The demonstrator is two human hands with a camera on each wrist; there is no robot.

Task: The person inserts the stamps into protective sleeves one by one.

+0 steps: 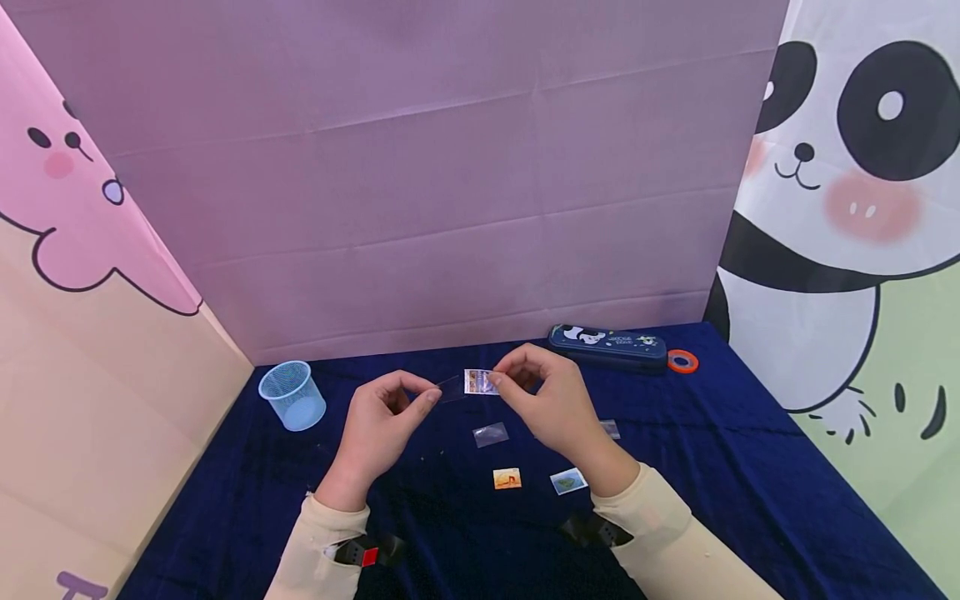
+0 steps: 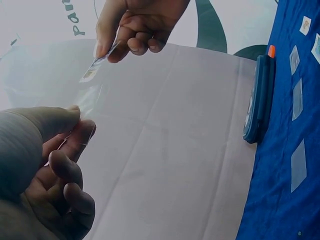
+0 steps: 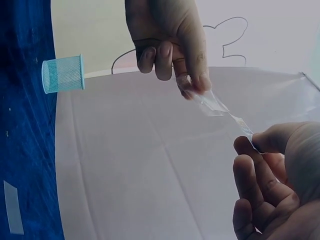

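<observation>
Between thumb and fingertips, my left hand pinches a small clear plastic sleeve. Opposite it, my right hand grips one end of a small printed card with thumb and forefinger. Both are held up off the table, the card to the right of the sleeve. In the right wrist view, the card has its free edge right at the near edge of the sleeve. Fingertips hide the gripped end of each.
On the dark blue cloth lie another clear sleeve, an orange picture card and a blue-green picture card. A light blue mesh cup stands left. A pencil case and orange-red tape roll lie at the back right.
</observation>
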